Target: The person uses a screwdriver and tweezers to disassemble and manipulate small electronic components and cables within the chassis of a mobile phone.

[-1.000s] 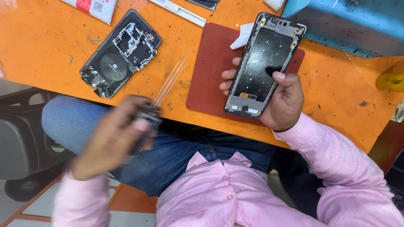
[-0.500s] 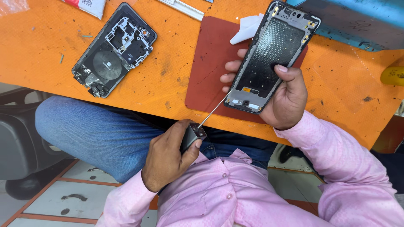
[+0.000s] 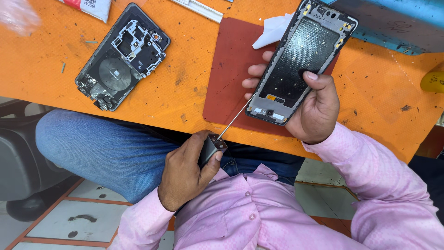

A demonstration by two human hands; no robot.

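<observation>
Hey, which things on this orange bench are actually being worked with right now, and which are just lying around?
In use:
- phone frame, held in the right hand
- screwdriver, held in the left hand, tip at the frame's lower edge
- red mat under the frame

Lying about:
- opened phone, apart on the bench
- white tissue
- metal ruler
- yellow object at the edge

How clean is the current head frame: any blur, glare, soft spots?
Head view: mostly sharp, with even, soft light and weak shadows; left hand with screwdriver and right hand holding the phone frame are crisp; only a pale smear at the top-left corner is blurred; no strong glare on the orange table.
</observation>
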